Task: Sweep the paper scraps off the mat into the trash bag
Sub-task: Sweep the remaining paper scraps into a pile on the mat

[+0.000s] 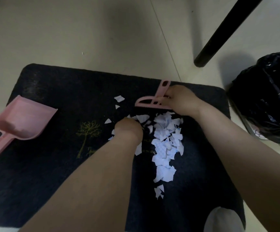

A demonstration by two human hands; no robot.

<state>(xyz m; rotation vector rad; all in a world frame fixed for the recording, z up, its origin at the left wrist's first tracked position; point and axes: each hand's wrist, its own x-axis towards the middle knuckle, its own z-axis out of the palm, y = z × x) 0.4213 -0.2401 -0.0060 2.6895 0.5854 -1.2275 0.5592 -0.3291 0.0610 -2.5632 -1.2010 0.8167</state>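
Note:
A dark mat (52,91) lies on the pale floor. White paper scraps (165,144) form a long heap near its middle right, with a few loose bits (119,98) further left. My right hand (180,99) grips the handle of a small pink brush (152,101) at the far end of the heap. My left hand (129,129) is curled among scraps at the heap's left side; whether it holds any is hidden. A pink dustpan (23,118) lies at the mat's left edge. The black trash bag (268,99) stands to the right of the mat.
A black furniture leg (219,36) slants down to the floor beyond the mat's far right corner. A grey shape (223,220), perhaps my knee, covers the mat's near right corner. Pale tiled floor surrounds the mat.

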